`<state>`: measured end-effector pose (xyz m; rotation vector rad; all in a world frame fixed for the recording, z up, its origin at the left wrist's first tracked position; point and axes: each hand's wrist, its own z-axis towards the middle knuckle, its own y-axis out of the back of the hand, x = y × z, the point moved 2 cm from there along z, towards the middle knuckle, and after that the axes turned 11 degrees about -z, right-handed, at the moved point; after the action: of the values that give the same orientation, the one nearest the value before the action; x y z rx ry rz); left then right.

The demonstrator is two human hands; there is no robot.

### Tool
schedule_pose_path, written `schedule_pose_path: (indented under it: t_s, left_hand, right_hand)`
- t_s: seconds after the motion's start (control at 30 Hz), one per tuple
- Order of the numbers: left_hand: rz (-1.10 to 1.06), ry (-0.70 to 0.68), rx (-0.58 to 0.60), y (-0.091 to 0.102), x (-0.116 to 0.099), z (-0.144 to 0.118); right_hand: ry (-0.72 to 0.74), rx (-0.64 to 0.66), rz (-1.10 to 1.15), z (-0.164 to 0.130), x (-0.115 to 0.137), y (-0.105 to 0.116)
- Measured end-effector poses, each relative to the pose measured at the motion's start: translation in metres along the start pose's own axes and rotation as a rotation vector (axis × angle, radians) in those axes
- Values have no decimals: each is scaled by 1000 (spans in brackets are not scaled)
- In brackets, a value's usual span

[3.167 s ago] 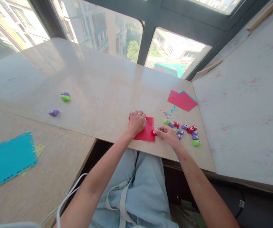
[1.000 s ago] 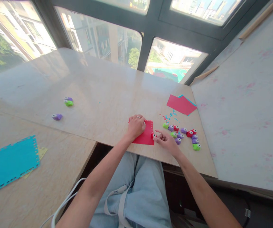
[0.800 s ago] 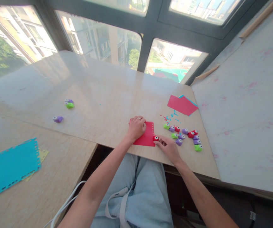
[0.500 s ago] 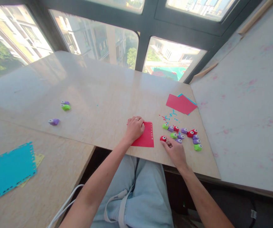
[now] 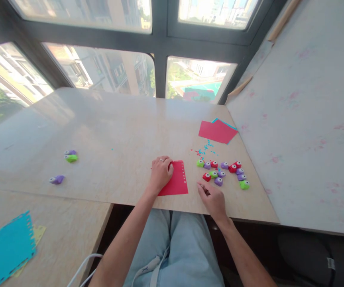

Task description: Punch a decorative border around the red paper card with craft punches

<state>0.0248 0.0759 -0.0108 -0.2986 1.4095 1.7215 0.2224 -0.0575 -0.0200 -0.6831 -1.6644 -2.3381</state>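
Observation:
My left hand (image 5: 160,173) rests curled on the left part of a small red paper sheet (image 5: 177,184) with a row of punched holes along its right edge. My right hand (image 5: 211,197) lies on the table just right of the sheet, fingers loose, holding nothing. A small red punch (image 5: 206,177) sits on the table a little beyond my right fingertips, at the near edge of a cluster of several small purple, green and red punches (image 5: 224,172).
Red and blue paper sheets (image 5: 217,130) lie at the back right, with tiny paper scraps (image 5: 203,150) in front of them. Three more punches (image 5: 67,163) sit at the left. A blue punched sheet (image 5: 6,249) lies on the lower table. The table's front edge is close to my hands.
My right hand took the red punch off the sheet's edge, set it down by the cluster and drew back empty. My left hand stayed on the sheet. The camera tilted up.

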Motion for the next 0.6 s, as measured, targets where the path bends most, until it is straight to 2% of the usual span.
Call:
schedule_pose_path:
  t_s: [0.33, 0.6]
  left_hand:
    - [-61, 27, -21, 1, 3, 1]
    - [-175, 46, -72, 3, 6, 4]
  right_hand:
    - [18, -22, 52, 3, 1, 0]
    - [-22, -53, 128, 5, 1, 0]
